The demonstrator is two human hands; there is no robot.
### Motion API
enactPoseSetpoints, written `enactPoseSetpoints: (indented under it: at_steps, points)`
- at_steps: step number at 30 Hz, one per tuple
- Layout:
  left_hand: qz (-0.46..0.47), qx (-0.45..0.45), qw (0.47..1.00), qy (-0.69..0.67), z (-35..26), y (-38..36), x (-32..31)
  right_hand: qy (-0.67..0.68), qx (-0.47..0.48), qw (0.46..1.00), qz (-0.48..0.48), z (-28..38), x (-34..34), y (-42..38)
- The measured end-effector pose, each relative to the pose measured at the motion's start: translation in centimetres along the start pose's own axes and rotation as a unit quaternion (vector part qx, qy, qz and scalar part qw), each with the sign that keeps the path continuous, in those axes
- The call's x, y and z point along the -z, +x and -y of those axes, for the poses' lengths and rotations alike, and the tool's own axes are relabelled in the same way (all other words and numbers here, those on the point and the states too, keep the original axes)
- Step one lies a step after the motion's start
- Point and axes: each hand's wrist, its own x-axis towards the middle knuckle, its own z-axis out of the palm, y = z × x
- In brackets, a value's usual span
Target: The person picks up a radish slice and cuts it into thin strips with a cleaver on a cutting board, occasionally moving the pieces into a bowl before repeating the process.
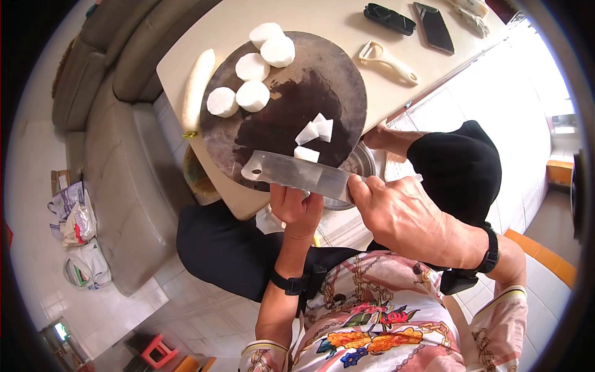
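My right hand (396, 208) is closed round the handle of a cleaver (291, 175), whose broad blade lies across the near edge of a round dark chopping board (347, 80). Close against the near side of the blade, my left hand (296, 209) has its fingers bent round a piece of daikon, mostly hidden by blade and fingers. Just beyond the blade sits a cut daikon chunk (307, 154). Several smaller daikon wedges (316, 129) lie past it. Thick peeled daikon rounds (253, 96) are grouped at the board's far left.
A whole daikon (199, 84) lies left of the board on the cream table (322, 18). To the right are a peeler (387, 62), a phone (434, 28) and a black case (389, 19). A metal basin (362, 164) stands below the table edge. A grey sofa (130, 186) is at left.
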Motion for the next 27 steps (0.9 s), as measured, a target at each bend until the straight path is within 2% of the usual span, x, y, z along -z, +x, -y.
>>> enactPoseSetpoints:
  at_steps: [2,9,20,21,25,27]
  points:
    - [0.011,0.011,1.000,-0.004,0.0,-0.4,0.1,-0.028,0.012,1.000,0.001,0.0,0.1,0.1]
    - [0.010,0.032,0.999,-0.031,-0.4,0.3,0.0,0.005,-0.002,0.999,0.035,-0.2,-0.5,1.0]
    - [0.021,0.050,0.998,-0.008,-0.5,0.0,0.0,-0.002,0.025,1.000,0.008,-0.3,-1.3,3.2]
    - [0.027,0.056,0.998,0.003,-0.5,-0.1,0.0,-0.004,0.035,0.999,-0.027,-0.3,-1.8,3.3]
    - [0.006,0.052,0.999,-0.010,-0.4,0.0,-0.3,-0.026,0.026,0.999,-0.030,-0.2,-2.8,4.1]
    - [0.005,0.000,1.000,-0.023,0.4,-0.2,-0.3,0.001,0.056,0.994,-0.097,-0.6,-3.9,5.3]
